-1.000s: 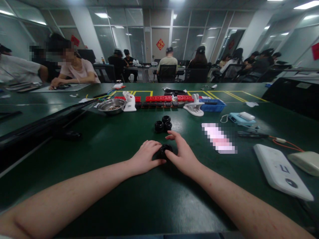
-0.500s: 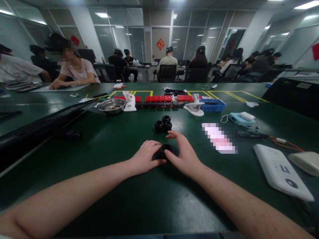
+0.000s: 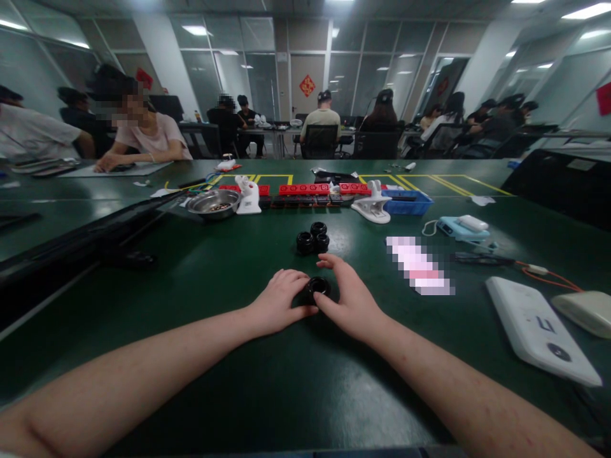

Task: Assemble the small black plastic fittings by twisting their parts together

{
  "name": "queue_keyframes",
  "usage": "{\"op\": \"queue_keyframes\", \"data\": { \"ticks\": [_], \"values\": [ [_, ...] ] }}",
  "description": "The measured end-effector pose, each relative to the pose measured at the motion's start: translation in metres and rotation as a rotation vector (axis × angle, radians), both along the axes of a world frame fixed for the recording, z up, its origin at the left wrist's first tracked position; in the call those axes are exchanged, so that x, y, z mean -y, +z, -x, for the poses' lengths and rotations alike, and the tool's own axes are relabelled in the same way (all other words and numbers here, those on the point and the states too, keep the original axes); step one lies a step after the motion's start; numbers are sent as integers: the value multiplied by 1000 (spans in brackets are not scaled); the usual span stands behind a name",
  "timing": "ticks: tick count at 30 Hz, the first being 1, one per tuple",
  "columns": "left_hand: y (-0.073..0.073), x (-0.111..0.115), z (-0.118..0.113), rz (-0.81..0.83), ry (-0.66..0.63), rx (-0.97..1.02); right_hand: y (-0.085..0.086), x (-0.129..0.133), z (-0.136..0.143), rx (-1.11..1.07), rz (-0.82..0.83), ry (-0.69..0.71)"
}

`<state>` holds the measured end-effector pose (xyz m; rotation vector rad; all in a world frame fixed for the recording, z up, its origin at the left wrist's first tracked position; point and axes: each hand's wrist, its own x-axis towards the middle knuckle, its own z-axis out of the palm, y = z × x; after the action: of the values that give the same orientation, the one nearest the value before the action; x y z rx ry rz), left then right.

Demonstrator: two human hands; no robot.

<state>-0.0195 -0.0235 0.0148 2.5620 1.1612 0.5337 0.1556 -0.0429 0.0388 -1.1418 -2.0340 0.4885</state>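
A small black tyre-like ring (image 3: 319,286) lies on the green tabletop, its hole facing up. My left hand (image 3: 281,304) curves about its left side, with fingers behind and the thumb in front, gripping it. On the right, my right hand (image 3: 351,302) is open, its thumb at the ring's near edge and its index finger stretched out beyond it. Just past the hands, three similar black rings (image 3: 305,242) stand close together. Where each fingertip touches is partly hidden.
Beyond the rings are a metal bowl (image 3: 214,205), white clamps (image 3: 373,210), red strips (image 3: 304,189) and a blue tray (image 3: 408,202). A long black bar (image 3: 71,235) lies left. Right are a blurred-out phone (image 3: 420,267) and a white power bank (image 3: 541,331). People sit farther back.
The ring has gone from tilted to lying flatter, so more of its hole shows. My right thumb has shifted slightly down at its edge. My left hand has barely moved.
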Motion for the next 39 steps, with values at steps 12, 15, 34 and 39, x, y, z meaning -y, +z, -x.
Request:
{"op": "queue_keyframes", "data": {
  "ticks": [12,15,34,39],
  "values": [
    [1,1,0,5,9,-15,-2,0,1,-53,87,159],
    [1,1,0,9,5,-24,-5,-2,1,-49,39,70],
    [1,0,-1,9,-1,-20,-8,-7,2,8,46,-75],
    [1,1,0,3,1,-11,-5,-3,1,-5,45,60]
  ]
}}
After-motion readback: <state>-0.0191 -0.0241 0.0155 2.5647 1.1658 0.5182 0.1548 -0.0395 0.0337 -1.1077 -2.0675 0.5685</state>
